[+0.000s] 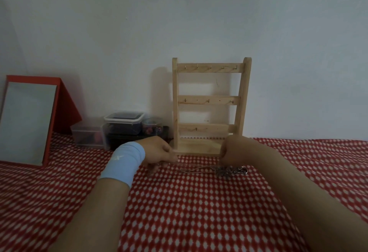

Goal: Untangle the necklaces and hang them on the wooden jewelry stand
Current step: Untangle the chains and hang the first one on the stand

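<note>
A wooden jewelry stand (209, 100) with three hook rails stands against the wall, and nothing hangs on its hooks. In front of it, silver necklaces (219, 170) lie tangled on the red-and-white cloth, with a dark pendant and a clasp at the right end. My left hand (159, 153), with a light-blue wristband, pinches the chain's left end just above the cloth. My right hand (235, 150) is curled over the chain's right part and grips it near the pendant. A thin stretch of chain runs between the two hands.
A red-framed mirror (29, 120) leans at the far left. Clear plastic boxes (123, 123) and a small jar of beads (151, 126) sit left of the stand by the wall. The checked cloth (199, 212) covers the whole surface.
</note>
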Demonstrator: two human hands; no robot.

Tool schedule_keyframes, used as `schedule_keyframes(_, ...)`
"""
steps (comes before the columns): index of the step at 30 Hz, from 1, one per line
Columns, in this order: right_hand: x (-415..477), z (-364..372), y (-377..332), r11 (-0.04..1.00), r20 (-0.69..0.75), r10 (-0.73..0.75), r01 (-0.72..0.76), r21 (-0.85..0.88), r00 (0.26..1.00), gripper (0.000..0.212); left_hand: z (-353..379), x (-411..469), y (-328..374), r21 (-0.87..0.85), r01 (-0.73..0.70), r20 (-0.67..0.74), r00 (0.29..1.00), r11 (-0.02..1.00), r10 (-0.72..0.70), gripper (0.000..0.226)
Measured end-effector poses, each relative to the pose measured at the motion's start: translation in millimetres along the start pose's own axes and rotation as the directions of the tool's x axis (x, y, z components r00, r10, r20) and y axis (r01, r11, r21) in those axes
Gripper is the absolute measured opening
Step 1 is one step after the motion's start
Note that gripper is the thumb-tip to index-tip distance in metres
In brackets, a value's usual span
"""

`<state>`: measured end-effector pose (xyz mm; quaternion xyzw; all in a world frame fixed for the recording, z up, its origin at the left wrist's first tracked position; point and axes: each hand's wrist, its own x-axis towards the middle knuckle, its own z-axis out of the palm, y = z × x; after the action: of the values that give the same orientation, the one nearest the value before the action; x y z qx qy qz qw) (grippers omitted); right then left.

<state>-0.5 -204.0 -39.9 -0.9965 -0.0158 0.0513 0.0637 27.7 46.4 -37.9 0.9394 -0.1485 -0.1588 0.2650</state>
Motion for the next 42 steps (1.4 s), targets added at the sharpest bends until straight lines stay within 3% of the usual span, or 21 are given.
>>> schedule_keyframes(3,-10.9,-3.6,-13.6,0.993,-0.018,-0.083,0.081,-0.085,0.996,0.037,1.0,2.3,1.3,-0.018,-0.006,0.038,0.999,1.0,0.007,0.017)
schedule_keyframes(5,-14.3,-1.9,-26.4,0.978,-0.116,-0.194,0.183,-0.096,0.974,0.051,-0.1,1.5,2.1,0.018,-0.025,0.074,0.997,1.0,0.023,0.017)
schedule_keyframes(7,-15.8,4.0,-40.7,0.95,-0.168,-0.295,0.307,0.052,0.941,0.05,-1.5,0.5,3.1,0.012,-0.056,0.087,0.995,0.998,0.055,0.016)
schedule_keyframes(10,-13.9,18.1,-57.2,0.869,-0.064,-0.417,0.418,0.264,0.907,0.045,-3.5,0.3,3.8,-0.034,-0.078,0.037,0.996,0.996,0.079,0.022)
schedule_keyframes(12,-11.0,23.6,-55.7,0.862,-0.077,-0.399,0.403,0.307,0.914,0.046,-4.5,0.5,4.7,-0.097,-0.078,-0.016,0.997,0.992,0.076,0.023)
schedule_keyframes(16,-5.1,24.0,-39.1,0.835,-0.075,-0.333,0.331,0.44,0.94,0.015,-5.1,-2.4,8.3,-0.331,-0.135,-0.104,0.989,0.934,0.106,0.016)
schedule_keyframes(19,-6.4,23.3,-38.6,0.757,-0.112,-0.297,0.305,0.578,0.948,0.018,-2.2,-5.6,15.8,-0.526,-0.213,-0.151,0.976,0.824,0.156,0.017)
schedule_keyframes(21,-6.8,25.5,-44.4,0.75,-0.146,-0.337,0.359,0.556,0.93,0.023,1.4,-6.9,22.6,-0.657,-0.239,-0.166,0.971,0.715,0.172,0.018)
schedule_keyframes(24,-6.6,28.4,-50.3,0.708,-0.198,-0.33,0.381,0.595,0.923,0.027,3.7,-6.5,23.1,-0.695,-0.239,-0.169,0.971,0.678,0.17,0.018)
schedule_keyframes(26,-7.7,24.0,-47.1,0.65,-0.174,-0.296,0.331,0.684,0.939,0.03,-0.7,-4.8,14.9,-0.636,-0.232,-0.183,0.972,0.736,0.149,0.017)
schedule_keyframes(28,-8.2,19.3,-41.5,0.619,-0.142,-0.294,0.302,0.725,0.945,0.031,-7.7,-3.7,4.7,-0.466,-0.207,-0.234,0.966,0.86,0.106,0.016)
schedule_keyframes(31,-10.9,12.5,-33.7,0.669,-0.066,-0.299,0.258,0.697,0.952,0.029,-10.8,-0.9,-1.9,-0.198,-0.13,-0.275,0.959,0.972,0.073,0.016)
schedule_keyframes(34,-10.9,10.9,-33.7,0.792,-0.082,-0.251,0.253,0.556,0.965,0.028,-6.9,3.1,-5.1,-0.073,-0.053,-0.234,0.972,0.996,0.035,0.018)
schedule_keyframes(36,-7.5,11.1,-33.8,0.797,-0.165,-0.174,0.237,0.555,0.971,0.028,-7.0,1.6,-9.1,0.008,0.023,-0.162,0.987,1.0,-0.021,0.019)
schedule_keyframes(39,-6.7,12.2,-37.4,0.771,-0.293,-0.128,0.281,0.572,0.947,0.028,-9.8,-2.5,-8.8,0.029,0.086,-0.084,0.993,0.996,-0.083,0.022)
schedule_keyframes(42,-13.4,10.2,-44.4,0.647,-0.316,-0.11,0.309,0.697,0.942,0.029,-14.6,-4.4,3.5,0.141,0.03,-0.149,0.989,0.99,-0.009,0.024)
